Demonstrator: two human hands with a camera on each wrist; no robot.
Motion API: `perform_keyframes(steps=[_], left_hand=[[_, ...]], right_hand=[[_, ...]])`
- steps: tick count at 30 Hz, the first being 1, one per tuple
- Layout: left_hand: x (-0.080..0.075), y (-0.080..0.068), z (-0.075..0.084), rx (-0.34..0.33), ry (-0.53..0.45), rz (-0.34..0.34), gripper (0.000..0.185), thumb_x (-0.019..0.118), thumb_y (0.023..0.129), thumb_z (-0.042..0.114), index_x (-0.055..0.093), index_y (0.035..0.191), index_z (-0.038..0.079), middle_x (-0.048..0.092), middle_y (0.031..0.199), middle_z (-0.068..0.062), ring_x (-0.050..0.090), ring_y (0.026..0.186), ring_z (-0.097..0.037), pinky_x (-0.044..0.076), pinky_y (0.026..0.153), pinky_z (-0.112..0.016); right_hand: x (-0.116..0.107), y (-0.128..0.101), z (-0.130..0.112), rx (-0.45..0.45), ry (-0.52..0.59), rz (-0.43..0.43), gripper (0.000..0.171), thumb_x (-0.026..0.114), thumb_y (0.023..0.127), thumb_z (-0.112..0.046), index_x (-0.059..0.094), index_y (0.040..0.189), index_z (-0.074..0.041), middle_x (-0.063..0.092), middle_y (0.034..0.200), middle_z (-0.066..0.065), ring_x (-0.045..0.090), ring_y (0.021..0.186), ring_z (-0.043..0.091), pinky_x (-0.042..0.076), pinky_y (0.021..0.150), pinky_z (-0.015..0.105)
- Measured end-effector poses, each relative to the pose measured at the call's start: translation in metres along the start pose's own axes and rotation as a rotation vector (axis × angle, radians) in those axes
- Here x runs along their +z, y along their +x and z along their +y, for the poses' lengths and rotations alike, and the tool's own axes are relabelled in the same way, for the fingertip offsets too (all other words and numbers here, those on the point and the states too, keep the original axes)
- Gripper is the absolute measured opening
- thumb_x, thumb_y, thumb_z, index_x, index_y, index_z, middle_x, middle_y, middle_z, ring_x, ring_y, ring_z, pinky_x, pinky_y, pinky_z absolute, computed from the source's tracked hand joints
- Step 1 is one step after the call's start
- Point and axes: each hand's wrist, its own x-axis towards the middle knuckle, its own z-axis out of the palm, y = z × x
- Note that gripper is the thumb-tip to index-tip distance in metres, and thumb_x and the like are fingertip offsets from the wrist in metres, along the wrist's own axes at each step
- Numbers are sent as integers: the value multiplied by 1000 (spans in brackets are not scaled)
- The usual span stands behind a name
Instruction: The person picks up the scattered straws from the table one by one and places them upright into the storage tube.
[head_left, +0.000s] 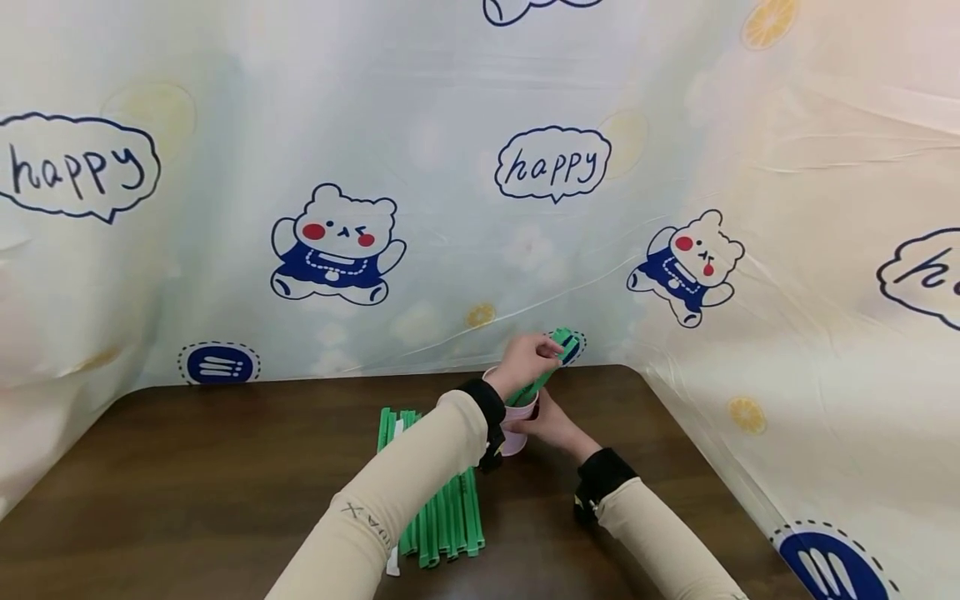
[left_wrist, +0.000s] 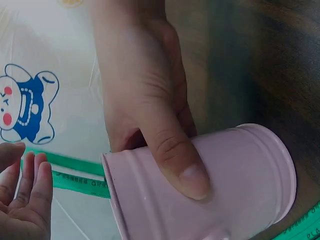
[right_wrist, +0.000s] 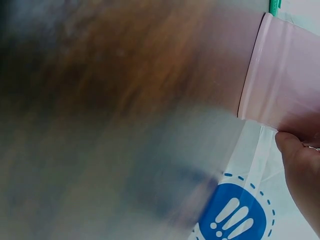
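A pink cup (head_left: 514, 442) stands near the back of the brown table (head_left: 187, 475). My right hand (head_left: 551, 425) grips its side, the thumb pressed on the cup wall (left_wrist: 240, 185). Several green straws (head_left: 558, 354) lean out of the cup. My left hand (head_left: 528, 358) is at their upper ends, where its thumb and fingertips (left_wrist: 30, 170) seem to pinch one straw (left_wrist: 75, 167). A flat pile of green straws (head_left: 442, 517) lies on the table under my left forearm. The right wrist view shows the cup (right_wrist: 285, 75) and part of my right hand (right_wrist: 300, 170).
A printed plastic sheet (head_left: 465, 167) with bears and "happy" bubbles hangs behind the table and wraps round its right side (head_left: 787, 375). A small white piece (head_left: 393, 565) lies at the near end of the straw pile. The table's left half is bare wood.
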Motion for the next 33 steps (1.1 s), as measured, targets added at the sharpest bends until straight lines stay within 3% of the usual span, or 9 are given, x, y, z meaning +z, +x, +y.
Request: perform_keyframes(steps=[2, 5, 8, 11, 16, 19, 24, 27, 33], left_hand=[[-3, -4, 2, 0, -16, -18, 24, 62, 100, 7, 72, 120, 0, 73, 118, -20, 68, 113, -33, 58, 94, -35], [-22, -7, 8, 13, -32, -30, 26, 59, 101, 8, 69, 123, -2, 71, 122, -22, 67, 114, -34, 58, 96, -36], [-55, -11, 14, 11, -30, -14, 28, 59, 101, 8, 68, 125, -2, 71, 122, -24, 68, 112, -35, 58, 94, -36], [-91, -16, 9, -23, -41, 10, 29, 59, 101, 6, 66, 127, -4, 69, 126, -28, 69, 112, -37, 60, 95, -36], [-142, -38, -27, -144, -7, 44, 33, 58, 103, 9, 62, 131, -6, 65, 130, -28, 68, 114, -36, 59, 99, -38], [-162, -57, -54, -211, 48, 42, 35, 57, 103, 11, 61, 132, -8, 66, 127, -29, 68, 110, -34, 59, 99, -41], [-171, -87, -96, -301, 112, 28, 33, 59, 101, 6, 63, 127, -13, 70, 117, -31, 70, 95, -30, 61, 89, -39], [-167, -104, -116, -374, 151, 17, 34, 61, 99, 6, 64, 126, -13, 71, 113, -29, 70, 91, -26, 62, 86, -40], [-153, -123, -144, -473, 169, 0, 38, 62, 96, 4, 61, 128, -17, 71, 106, -26, 71, 91, -33, 62, 85, -43]], right_hand=[[2, 0, 1, 26, -11, 5, 85, 77, 90, -14, 22, 154, -4, 49, 144, 24, 53, 128, 30, 46, 107, 25], [3, 2, -1, 75, -18, 20, 87, 78, 90, -14, 20, 156, -6, 48, 147, 23, 52, 131, 34, 45, 113, 38], [4, 3, -7, 119, -26, 61, 88, 79, 89, -14, 22, 155, -5, 47, 149, 23, 51, 134, 36, 43, 117, 50], [3, 3, -12, 156, -43, 99, 89, 81, 88, -13, 23, 155, -5, 47, 151, 23, 50, 136, 37, 39, 120, 56], [1, 0, -13, 194, -74, 111, 91, 81, 88, -14, 21, 156, -5, 45, 152, 24, 48, 137, 39, 38, 121, 59], [2, -2, -11, 201, -81, 111, 91, 81, 88, -15, 21, 156, -5, 44, 152, 24, 47, 138, 40, 37, 121, 60], [4, -3, -9, 215, -87, 110, 92, 81, 88, -17, 21, 156, -4, 44, 152, 24, 48, 138, 39, 37, 120, 60], [6, -2, -10, 219, -75, 96, 92, 81, 88, -17, 20, 157, -6, 44, 153, 23, 47, 139, 39, 37, 121, 61], [8, 1, -10, 217, -36, 95, 90, 79, 89, -14, 20, 156, -8, 43, 154, 22, 46, 140, 40, 36, 121, 61]])
